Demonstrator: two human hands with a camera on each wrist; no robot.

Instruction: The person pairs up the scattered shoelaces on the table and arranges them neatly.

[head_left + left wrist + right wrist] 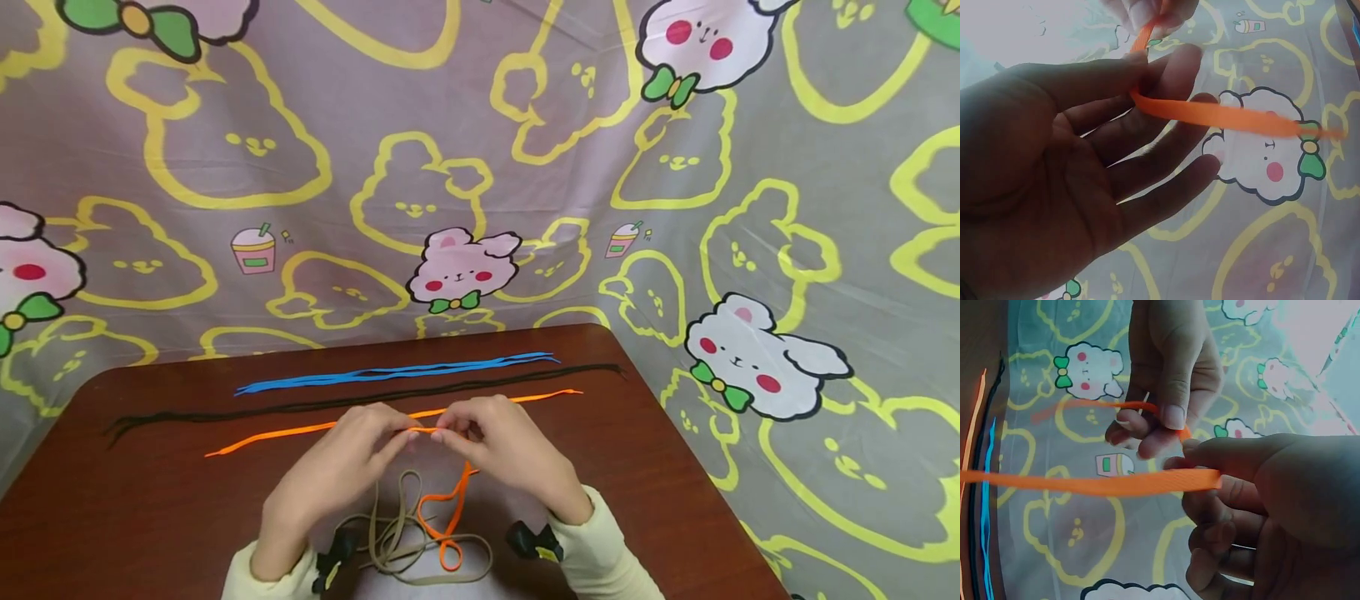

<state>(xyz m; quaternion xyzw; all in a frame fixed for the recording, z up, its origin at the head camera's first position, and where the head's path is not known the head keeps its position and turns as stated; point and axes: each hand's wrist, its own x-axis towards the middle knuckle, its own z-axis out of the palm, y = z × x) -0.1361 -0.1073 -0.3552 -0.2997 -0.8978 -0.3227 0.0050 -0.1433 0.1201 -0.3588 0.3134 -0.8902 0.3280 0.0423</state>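
Observation:
Close together above the table's middle, my left hand [330, 467] and right hand [502, 446] each pinch a flat orange shoelace [426, 430] between thumb and index finger. A short stretch of it spans the fingertips. One part [1222, 119] trails away past the left fingers in the left wrist view. Another length [1104, 485] runs off from the right fingers in the right wrist view. Under the hands lies an orange lace length [453, 500], curled and looped at its lower end. It overlaps a loosely tangled tan shoelace [401, 533].
Behind the hands, an orange lace [281, 432], black laces [277, 408] and blue laces [322, 380] lie stretched in roughly parallel rows across the brown table [135, 500]. A patterned cloth [450, 183] with cartoon rabbits hangs around the far and right sides.

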